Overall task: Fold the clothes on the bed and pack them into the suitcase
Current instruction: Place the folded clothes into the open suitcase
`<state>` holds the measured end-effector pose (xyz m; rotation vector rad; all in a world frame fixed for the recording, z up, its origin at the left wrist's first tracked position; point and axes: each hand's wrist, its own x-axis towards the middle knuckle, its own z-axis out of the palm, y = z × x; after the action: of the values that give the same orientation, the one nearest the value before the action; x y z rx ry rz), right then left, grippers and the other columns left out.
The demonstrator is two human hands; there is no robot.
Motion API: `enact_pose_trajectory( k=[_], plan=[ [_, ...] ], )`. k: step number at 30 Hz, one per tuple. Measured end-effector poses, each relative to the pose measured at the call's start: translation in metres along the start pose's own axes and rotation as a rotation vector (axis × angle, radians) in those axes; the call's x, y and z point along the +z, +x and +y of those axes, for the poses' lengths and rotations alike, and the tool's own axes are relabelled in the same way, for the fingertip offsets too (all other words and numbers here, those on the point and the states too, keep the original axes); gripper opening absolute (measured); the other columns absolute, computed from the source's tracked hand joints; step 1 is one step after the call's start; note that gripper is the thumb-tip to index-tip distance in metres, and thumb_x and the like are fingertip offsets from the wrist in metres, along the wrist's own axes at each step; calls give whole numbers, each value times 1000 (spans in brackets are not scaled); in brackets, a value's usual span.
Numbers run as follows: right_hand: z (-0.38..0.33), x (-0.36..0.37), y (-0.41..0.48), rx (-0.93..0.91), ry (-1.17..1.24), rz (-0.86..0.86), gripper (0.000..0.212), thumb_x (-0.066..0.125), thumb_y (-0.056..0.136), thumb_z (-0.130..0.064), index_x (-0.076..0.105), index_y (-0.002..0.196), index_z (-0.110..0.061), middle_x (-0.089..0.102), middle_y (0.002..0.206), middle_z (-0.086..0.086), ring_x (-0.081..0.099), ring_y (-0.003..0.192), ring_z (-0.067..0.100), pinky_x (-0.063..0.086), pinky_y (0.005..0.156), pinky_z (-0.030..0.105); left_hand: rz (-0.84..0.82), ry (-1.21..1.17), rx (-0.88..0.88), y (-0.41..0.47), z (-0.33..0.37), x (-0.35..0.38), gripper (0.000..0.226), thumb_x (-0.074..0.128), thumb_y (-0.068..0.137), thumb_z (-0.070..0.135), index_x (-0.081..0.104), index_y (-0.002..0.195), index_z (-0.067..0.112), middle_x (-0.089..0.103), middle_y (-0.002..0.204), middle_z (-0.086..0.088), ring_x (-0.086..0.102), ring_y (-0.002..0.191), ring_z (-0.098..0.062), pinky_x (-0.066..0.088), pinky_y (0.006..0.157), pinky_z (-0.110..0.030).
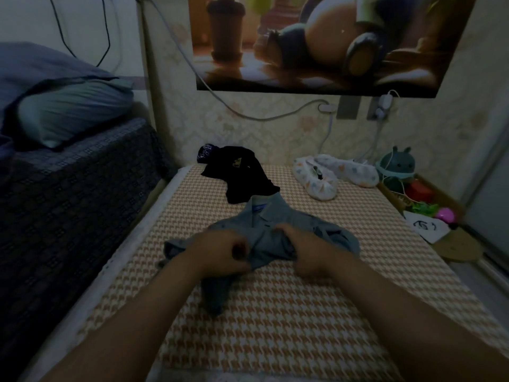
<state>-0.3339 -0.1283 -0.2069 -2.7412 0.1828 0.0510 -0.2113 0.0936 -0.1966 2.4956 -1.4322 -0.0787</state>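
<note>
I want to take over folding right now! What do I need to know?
Hands: left hand and right hand both grip the grey-blue shirt, which is bunched mid-bed.
Others: the black garment and the white patterned fabric lie unfolded behind it.
Done: nothing looks folded yet.
Left: fold each piece and pack it. No suitcase is in view.

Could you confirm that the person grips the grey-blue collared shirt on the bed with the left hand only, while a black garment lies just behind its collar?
Not quite: the head view shows both the left hand and the right hand gripping the grey-blue collared shirt. The black garment does lie just behind its collar.
</note>
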Motion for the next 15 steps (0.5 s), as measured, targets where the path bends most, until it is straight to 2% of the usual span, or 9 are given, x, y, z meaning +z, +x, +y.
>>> enact_pose_trajectory(
  k=[2,3,4,6,7,8,10,13,15],
  plan=[
    [6,1,-2,-49,-130,28,81,59,80,4,24,140,-38,36,142,-3,44,124,23,42,89,30,-198,190,-13,-6,-8,6,70,75,64,62,49,123,35,44,126,8,44,113,-15,46,96,-37],
    [7,1,-2,-68,-164,64,69,56,83,4,30,136,-31,38,140,-2,45,122,22,37,87,26,-239,247,-29,-7,-14,9,79,77,64,60,44,131,34,37,131,5,38,119,-18,41,102,-39],
    [9,2,0,-74,-150,113,52,53,88,0,37,129,-27,45,132,-2,49,114,20,35,83,24,-226,235,-46,-7,-21,11,75,77,70,51,43,134,32,36,135,2,36,124,-21,38,105,-38],
    [11,1,4,-77,-53,245,19,49,94,-11,46,101,-29,56,96,-10,53,86,16,37,73,28,-144,152,-94,-4,-27,10,50,67,87,23,50,133,27,44,139,-1,45,124,-22,40,105,-33],
    [14,1,8,-60,9,293,16,48,94,-13,47,89,-28,57,83,-11,52,77,16,40,69,32,-101,132,-120,-2,-27,9,42,60,91,13,55,130,26,50,136,-2,50,120,-22,42,102,-32],
    [15,0,11,-74,-3,343,16,51,92,-11,50,85,-26,58,78,-8,53,73,18,43,66,35,-55,116,-139,-2,-29,9,37,55,92,8,59,126,24,57,130,-4,55,115,-22,45,99,-32],
    [19,0,14,-108,-30,421,18,57,88,-9,65,94,-24,66,90,-4,59,80,17,49,70,32,43,82,-140,-3,-31,6,33,52,91,2,67,116,18,65,116,-7,60,107,-24,46,93,-32],
    [12,-9,15,-142,212,551,28,53,93,-5,73,109,-16,69,108,-3,59,96,9,47,87,23,311,-36,-40,-5,-37,-1,37,53,81,-11,73,101,13,65,105,-11,61,97,-29,49,88,-35],
    [3,-19,17,-39,372,612,26,48,95,-7,72,93,-16,69,95,-2,60,86,11,48,78,25,502,-181,-18,-6,-34,-11,41,49,75,-20,71,85,14,63,90,-8,59,86,-24,48,78,-31]
  ],
)
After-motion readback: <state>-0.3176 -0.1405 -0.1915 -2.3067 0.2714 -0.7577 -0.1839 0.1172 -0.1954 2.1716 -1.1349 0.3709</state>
